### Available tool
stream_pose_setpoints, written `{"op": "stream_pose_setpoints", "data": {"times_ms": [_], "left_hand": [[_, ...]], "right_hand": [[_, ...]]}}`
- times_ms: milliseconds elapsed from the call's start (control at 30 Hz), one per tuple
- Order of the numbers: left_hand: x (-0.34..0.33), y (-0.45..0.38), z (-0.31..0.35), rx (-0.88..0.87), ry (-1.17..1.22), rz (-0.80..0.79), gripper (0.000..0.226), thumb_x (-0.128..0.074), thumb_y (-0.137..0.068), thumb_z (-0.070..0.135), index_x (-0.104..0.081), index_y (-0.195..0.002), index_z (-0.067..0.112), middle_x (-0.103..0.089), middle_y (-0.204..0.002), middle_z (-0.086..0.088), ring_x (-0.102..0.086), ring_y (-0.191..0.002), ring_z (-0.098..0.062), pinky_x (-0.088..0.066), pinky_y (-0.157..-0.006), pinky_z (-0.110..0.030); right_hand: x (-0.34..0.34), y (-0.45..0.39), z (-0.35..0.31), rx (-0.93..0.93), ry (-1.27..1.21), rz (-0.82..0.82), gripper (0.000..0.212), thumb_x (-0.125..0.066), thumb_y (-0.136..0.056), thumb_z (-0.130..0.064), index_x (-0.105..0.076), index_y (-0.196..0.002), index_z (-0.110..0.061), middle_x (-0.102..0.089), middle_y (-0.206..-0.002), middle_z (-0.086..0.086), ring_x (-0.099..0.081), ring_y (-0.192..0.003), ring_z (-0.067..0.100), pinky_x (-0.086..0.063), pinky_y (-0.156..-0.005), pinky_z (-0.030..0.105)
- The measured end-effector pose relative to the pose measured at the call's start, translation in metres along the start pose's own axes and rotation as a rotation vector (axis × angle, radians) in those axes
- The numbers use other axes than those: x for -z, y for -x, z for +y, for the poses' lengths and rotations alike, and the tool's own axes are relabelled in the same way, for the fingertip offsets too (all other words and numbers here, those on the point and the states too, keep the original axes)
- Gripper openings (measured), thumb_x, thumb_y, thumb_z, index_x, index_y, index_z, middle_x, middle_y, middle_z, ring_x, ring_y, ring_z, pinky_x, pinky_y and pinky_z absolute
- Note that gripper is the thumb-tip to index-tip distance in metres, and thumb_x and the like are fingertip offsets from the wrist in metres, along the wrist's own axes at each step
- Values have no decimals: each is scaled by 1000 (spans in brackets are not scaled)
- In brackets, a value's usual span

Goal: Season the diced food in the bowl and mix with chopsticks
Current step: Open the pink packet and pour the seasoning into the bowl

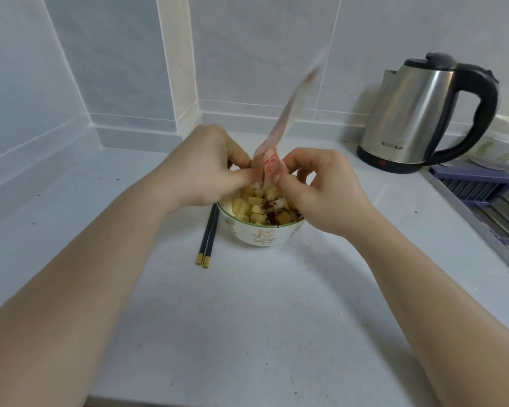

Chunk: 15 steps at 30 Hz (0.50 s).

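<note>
A white floral bowl [260, 235] stands on the counter, filled with pale yellow diced food [252, 205] topped with dark reddish-brown seasoning [269, 208]. Directly above the bowl, my left hand [202, 168] and my right hand [318, 186] both pinch the lower end of a long, thin red-and-white seasoning packet [279, 127]. The packet sticks up and to the right, blurred by motion. A pair of dark chopsticks with yellow tips [208, 239] lies on the counter just left of the bowl, untouched.
A steel electric kettle [423, 113] with a black handle stands at the back right. A sink with a purple drying rack [479, 186] and a white bowl [500, 151] lies along the right edge. Tiled walls enclose the back and left.
</note>
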<state>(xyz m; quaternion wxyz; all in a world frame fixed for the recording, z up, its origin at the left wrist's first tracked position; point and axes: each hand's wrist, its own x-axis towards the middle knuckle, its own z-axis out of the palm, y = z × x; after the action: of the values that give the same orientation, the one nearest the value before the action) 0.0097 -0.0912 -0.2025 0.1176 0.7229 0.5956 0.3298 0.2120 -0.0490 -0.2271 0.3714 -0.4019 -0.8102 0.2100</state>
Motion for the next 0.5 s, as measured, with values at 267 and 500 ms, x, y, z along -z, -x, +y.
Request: {"op": "stream_pose_setpoints", "data": {"times_ms": [267, 500], "left_hand": [[1, 1, 3, 16, 36, 39, 14, -76, -90, 40, -85, -95, 31, -74, -78, -23, -45, -57, -30, -41, -57, -37], [-10, 1, 12, 67, 174, 89, 15, -75, -90, 39, -85, -86, 28, -77, -74, 10, -70, -72, -6, -54, -64, -24]], "right_hand": [[2, 1, -2, -7, 1, 30, 15, -65, -93, -37, -71, -81, -30, -74, -76, 1, -64, -66, 20, -54, -62, 41], [-3, 0, -8, 71, 51, 224, 11, -66, -92, -41, -71, -91, -32, -70, -85, -23, -63, -79, 7, -50, -68, 28]]}}
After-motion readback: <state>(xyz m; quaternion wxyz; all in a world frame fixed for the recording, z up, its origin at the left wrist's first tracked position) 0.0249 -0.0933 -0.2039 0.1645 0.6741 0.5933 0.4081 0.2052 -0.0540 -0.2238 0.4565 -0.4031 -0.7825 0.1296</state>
